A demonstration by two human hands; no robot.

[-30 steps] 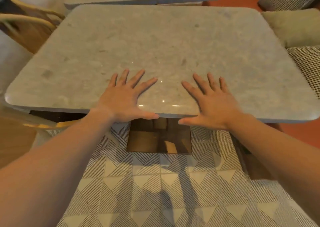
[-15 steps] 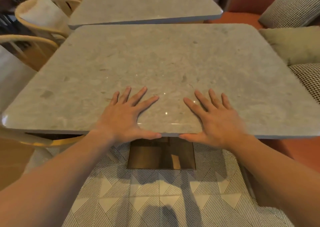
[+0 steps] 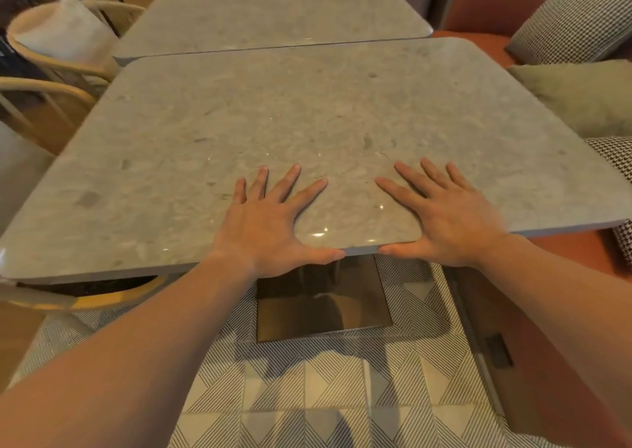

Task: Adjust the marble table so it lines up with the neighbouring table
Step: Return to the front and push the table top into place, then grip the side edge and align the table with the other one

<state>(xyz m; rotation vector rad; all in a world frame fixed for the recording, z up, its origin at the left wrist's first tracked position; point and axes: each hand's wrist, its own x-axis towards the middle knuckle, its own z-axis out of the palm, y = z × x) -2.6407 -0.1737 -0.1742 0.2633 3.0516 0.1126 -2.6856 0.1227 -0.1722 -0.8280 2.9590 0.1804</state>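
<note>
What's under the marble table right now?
Under the marble table, a shiny metal base plate sits on patterned tiles. A chair arm tucks under its left edge. The pedestal is mostly hidden.

No legible text, label, brand, number or sign found anywhere in view. Nothing printed or marked on any surface.

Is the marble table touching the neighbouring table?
Cannot tell: in the head view the marble table has its far edge hard against the neighbouring table, with only a thin dark seam between.
</note>
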